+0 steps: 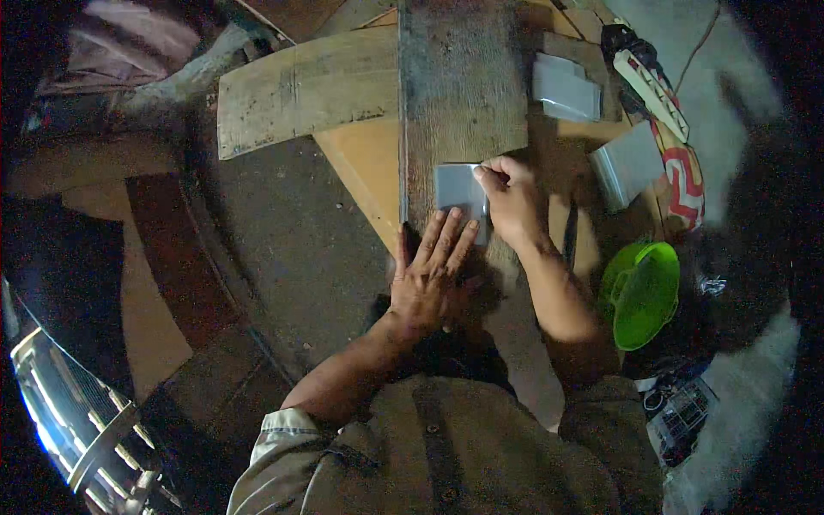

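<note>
Plastic sleeve (453,187), grey and see-through, lies flat on the dark wooden board (463,81) in front of you. Any marking on it is too small to make out. Readable-looking print sits off to your right: bold red shapes on a pale patterned cloth (684,184), curved by the lens. Sleeve's long axis seems to run away from your body, roughly along the board; its near end is partly hidden under your fingers, far edge catches light. Your right hand (518,204) pinches the far right corner between thumb and fingertips. Your left hand (427,276) is flat and spread, gripping nothing, fingertips resting on the sleeve's near part, thumb by the board's left edge. Right of the board: similar plastic sleeves (566,89), more clear packets (631,165) nearer you, then a bright green basket (648,296).
</note>
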Tool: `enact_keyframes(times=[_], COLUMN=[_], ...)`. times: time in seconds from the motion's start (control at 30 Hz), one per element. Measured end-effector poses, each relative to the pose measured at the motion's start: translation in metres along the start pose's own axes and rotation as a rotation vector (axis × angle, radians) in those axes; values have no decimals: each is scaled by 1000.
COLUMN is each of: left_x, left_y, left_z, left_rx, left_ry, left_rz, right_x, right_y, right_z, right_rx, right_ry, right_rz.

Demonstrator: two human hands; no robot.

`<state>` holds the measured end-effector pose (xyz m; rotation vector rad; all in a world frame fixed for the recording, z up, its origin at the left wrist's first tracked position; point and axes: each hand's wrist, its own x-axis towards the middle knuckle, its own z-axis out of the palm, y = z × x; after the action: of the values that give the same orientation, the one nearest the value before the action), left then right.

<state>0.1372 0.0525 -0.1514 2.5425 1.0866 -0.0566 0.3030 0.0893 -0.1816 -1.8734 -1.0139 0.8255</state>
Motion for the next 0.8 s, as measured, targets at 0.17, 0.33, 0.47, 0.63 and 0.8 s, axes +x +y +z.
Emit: enact_keyframes(times=[0.17,0.33,0.47,0.63,0.8], left_x=[1,0,2,-1,4], left_y=[1,1,2,-1,6], left_z=[1,0,3,3,2], left_rx=[-13,-11,-26,-17,7], left_ry=[-29,-35,-24,-23,-51], left_rz=[-38,-34,-41,-54,-36], right_x=[-1,-2,-5,-45,-120], right_y=[-3,-12,6,0,33], right_z=[3,1,-1,-35,-50], right_rx=[22,23,6,-43,-161], right_ry=[-6,-45,26,138,308], right_rz=[10,69,-21,-1,-51])
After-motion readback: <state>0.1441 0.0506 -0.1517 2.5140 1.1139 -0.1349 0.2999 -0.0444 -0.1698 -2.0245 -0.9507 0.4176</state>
